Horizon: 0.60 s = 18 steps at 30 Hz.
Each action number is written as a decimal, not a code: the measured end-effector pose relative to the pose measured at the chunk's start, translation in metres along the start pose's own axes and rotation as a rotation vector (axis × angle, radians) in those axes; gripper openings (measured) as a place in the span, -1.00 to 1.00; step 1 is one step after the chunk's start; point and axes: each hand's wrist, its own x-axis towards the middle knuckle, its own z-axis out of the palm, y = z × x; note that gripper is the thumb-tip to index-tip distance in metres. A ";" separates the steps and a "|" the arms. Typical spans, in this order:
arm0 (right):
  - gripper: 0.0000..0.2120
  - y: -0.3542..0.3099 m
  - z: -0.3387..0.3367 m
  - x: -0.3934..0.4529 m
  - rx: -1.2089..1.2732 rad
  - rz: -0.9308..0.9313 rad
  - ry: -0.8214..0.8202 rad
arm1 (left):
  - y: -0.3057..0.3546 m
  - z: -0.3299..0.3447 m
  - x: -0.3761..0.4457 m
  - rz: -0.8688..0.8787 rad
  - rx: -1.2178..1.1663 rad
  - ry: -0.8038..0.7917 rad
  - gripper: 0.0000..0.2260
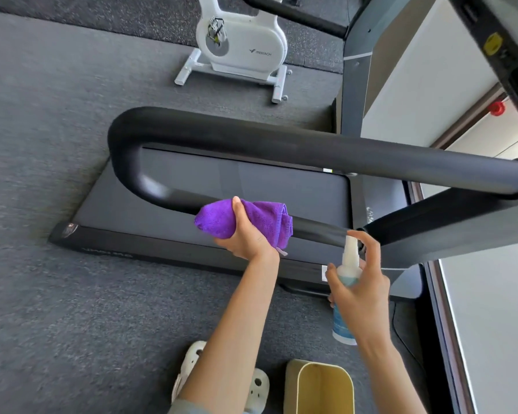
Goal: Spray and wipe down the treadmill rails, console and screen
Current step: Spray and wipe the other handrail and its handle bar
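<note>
Her left hand [245,234] gripped the purple cloth [260,218], bunched against the near rail [311,228], while the right hand [362,288] curled round the spray bottle [346,282], one finger on its nozzle. I reckoned a careless squirt might miss the rail and wet the treadmill belt [281,186] below.

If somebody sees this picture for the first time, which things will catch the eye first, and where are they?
The bright purple cloth stands out most: the left hand grips it around the near black treadmill rail at the centre. Just right of it, the right hand holds a spray bottle with its nozzle up near the same rail. A white exercise bike stands on the grey floor at the top.
</note>
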 end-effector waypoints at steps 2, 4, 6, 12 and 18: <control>-0.44 0.009 -0.011 -0.001 -0.009 0.009 0.018 | -0.013 0.001 -0.007 -0.001 -0.009 -0.013 -0.37; -0.45 0.018 -0.021 -0.003 -0.014 0.021 0.042 | -0.029 0.002 -0.019 -0.019 -0.002 -0.026 -0.35; -0.44 0.026 -0.030 -0.005 -0.019 0.027 0.069 | -0.046 0.003 -0.032 -0.049 0.018 -0.043 -0.33; -0.43 0.036 -0.050 -0.010 -0.030 0.001 0.117 | -0.098 0.002 -0.075 -0.148 0.108 -0.147 -0.26; -0.44 0.032 -0.057 -0.011 0.004 -0.028 0.145 | -0.128 -0.002 -0.102 -0.222 0.270 -0.230 -0.33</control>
